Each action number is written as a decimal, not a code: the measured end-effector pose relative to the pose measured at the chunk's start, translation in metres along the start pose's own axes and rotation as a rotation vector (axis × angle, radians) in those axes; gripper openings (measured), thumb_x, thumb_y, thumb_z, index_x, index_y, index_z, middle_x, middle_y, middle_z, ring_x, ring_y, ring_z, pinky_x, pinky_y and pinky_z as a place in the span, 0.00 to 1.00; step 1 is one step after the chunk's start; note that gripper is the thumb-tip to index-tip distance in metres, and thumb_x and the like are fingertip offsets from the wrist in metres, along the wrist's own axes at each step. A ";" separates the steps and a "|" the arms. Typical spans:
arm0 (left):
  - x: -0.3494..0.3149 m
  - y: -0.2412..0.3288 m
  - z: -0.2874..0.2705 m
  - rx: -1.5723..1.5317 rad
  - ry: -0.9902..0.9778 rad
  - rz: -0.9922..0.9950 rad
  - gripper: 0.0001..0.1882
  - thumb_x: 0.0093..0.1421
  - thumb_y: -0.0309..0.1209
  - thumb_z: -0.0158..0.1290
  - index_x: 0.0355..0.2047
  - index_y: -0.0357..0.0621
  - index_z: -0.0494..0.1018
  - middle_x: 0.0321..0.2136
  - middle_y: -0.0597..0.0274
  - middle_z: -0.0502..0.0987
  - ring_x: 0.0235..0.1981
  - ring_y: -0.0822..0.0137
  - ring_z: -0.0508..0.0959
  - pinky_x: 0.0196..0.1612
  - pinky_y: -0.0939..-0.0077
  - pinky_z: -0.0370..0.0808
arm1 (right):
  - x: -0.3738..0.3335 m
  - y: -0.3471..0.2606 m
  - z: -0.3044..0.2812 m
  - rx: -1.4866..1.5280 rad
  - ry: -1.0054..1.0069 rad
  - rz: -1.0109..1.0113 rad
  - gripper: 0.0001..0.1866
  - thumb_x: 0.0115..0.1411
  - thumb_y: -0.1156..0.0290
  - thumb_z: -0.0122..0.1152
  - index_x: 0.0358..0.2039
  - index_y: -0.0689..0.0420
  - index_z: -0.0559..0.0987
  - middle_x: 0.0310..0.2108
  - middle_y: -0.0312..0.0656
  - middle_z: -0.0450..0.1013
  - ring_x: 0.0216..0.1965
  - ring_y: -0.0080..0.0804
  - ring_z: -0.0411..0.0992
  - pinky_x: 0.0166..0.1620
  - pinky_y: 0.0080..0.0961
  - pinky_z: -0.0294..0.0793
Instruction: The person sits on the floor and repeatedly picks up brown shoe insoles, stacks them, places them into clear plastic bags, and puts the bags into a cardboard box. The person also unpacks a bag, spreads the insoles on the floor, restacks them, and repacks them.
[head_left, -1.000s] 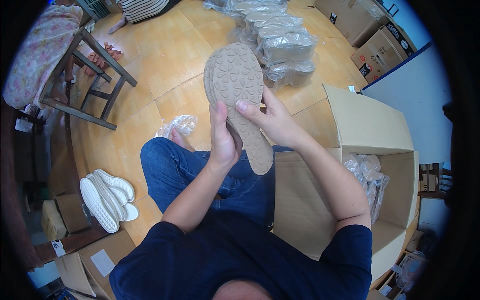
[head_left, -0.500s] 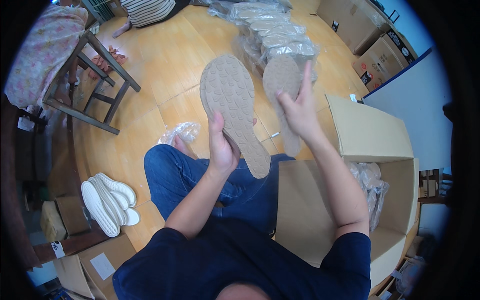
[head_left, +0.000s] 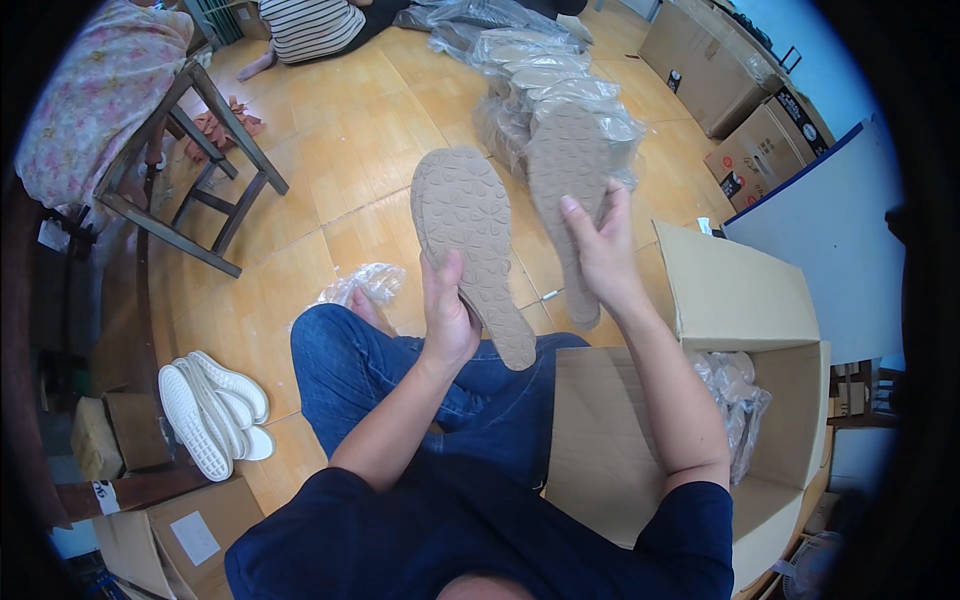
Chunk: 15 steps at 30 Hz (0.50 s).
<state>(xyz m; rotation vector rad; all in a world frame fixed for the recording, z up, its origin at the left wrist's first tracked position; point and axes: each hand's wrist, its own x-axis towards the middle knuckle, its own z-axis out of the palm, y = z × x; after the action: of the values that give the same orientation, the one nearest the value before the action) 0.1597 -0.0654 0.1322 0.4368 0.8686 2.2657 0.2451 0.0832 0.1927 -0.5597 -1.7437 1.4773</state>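
Note:
Tan shoe soles [head_left: 468, 215] with a raised, flower-like pattern are in my left hand [head_left: 450, 318], heel end toward me. A second edge shows along their left side, so more than one seems stacked there. My thumb lies on top and the fingers are mostly hidden beneath. To the right, my right hand [head_left: 607, 250] grips another tan sole [head_left: 567, 165], thumb across its face. The two hands hold their soles apart, above my crossed legs in jeans [head_left: 400, 370].
Plastic-wrapped soles [head_left: 560, 80] lie in a row ahead. An open carton [head_left: 740, 270] at my right contains bagged items [head_left: 738, 400]. White soles [head_left: 205, 410] rest on the floor at left, below a wooden chair [head_left: 215, 210]. Another person [head_left: 310, 28] sits at the far left.
Both hands have come slightly nearer to me. The left hand's top face now shows a flower-like pattern instead of short curved marks. My right forefinger, stretched out before, now lies against its sole.

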 end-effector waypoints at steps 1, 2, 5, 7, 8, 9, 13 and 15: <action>0.000 0.001 -0.001 -0.024 -0.011 -0.019 0.31 0.68 0.52 0.41 0.61 0.42 0.58 0.54 0.57 0.69 0.55 0.62 0.70 0.58 0.61 0.69 | 0.002 0.004 -0.001 -0.019 0.043 -0.037 0.26 0.63 0.74 0.55 0.59 0.65 0.57 0.52 0.47 0.67 0.52 0.27 0.67 0.56 0.27 0.67; 0.000 0.002 -0.002 -0.031 -0.021 -0.038 0.31 0.68 0.52 0.40 0.60 0.42 0.59 0.54 0.57 0.69 0.54 0.62 0.70 0.57 0.60 0.70 | 0.003 0.008 -0.003 -0.035 0.094 -0.079 0.28 0.63 0.75 0.53 0.61 0.65 0.56 0.54 0.48 0.66 0.53 0.28 0.67 0.56 0.27 0.67; 0.001 0.004 -0.002 -0.063 -0.041 -0.060 0.30 0.68 0.52 0.39 0.60 0.42 0.61 0.53 0.57 0.69 0.55 0.62 0.70 0.58 0.60 0.70 | 0.006 0.010 -0.007 -0.229 0.067 -0.104 0.29 0.63 0.75 0.50 0.63 0.66 0.57 0.55 0.49 0.67 0.55 0.30 0.67 0.58 0.26 0.65; 0.000 0.007 0.000 -0.168 -0.072 -0.055 0.29 0.68 0.50 0.40 0.60 0.41 0.61 0.54 0.56 0.69 0.56 0.61 0.70 0.59 0.61 0.69 | 0.003 0.006 -0.006 -0.293 -0.058 0.018 0.26 0.63 0.73 0.51 0.61 0.67 0.62 0.54 0.49 0.69 0.55 0.31 0.68 0.59 0.26 0.64; 0.000 0.008 0.001 -0.232 -0.106 -0.038 0.29 0.67 0.49 0.40 0.60 0.41 0.61 0.54 0.56 0.69 0.56 0.61 0.70 0.59 0.61 0.69 | 0.001 0.002 -0.007 -0.268 -0.145 0.132 0.24 0.64 0.71 0.52 0.58 0.68 0.66 0.53 0.49 0.70 0.55 0.31 0.68 0.58 0.26 0.65; 0.000 0.008 0.003 -0.189 -0.070 -0.040 0.28 0.67 0.46 0.41 0.60 0.41 0.60 0.55 0.55 0.69 0.56 0.61 0.70 0.60 0.61 0.68 | -0.002 -0.002 -0.005 -0.255 -0.209 0.250 0.22 0.64 0.69 0.53 0.55 0.68 0.70 0.52 0.49 0.72 0.55 0.31 0.69 0.58 0.26 0.65; -0.004 0.008 0.012 -0.091 -0.043 -0.027 0.25 0.66 0.35 0.44 0.60 0.40 0.55 0.56 0.54 0.66 0.58 0.62 0.67 0.61 0.63 0.65 | -0.020 -0.015 0.014 -0.079 -0.333 0.157 0.24 0.61 0.62 0.63 0.51 0.68 0.73 0.46 0.46 0.74 0.48 0.29 0.72 0.52 0.27 0.71; -0.004 0.007 0.014 -0.067 -0.038 -0.035 0.26 0.65 0.33 0.45 0.61 0.41 0.53 0.56 0.54 0.66 0.58 0.63 0.67 0.61 0.64 0.65 | -0.020 -0.019 0.016 0.050 -0.295 0.190 0.23 0.60 0.64 0.64 0.50 0.67 0.72 0.46 0.44 0.74 0.47 0.29 0.72 0.52 0.27 0.71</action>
<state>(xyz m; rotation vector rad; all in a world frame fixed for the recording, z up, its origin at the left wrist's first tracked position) 0.1666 -0.0659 0.1468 0.4289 0.7733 2.2399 0.2476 0.0543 0.2055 -0.5127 -1.9128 1.8063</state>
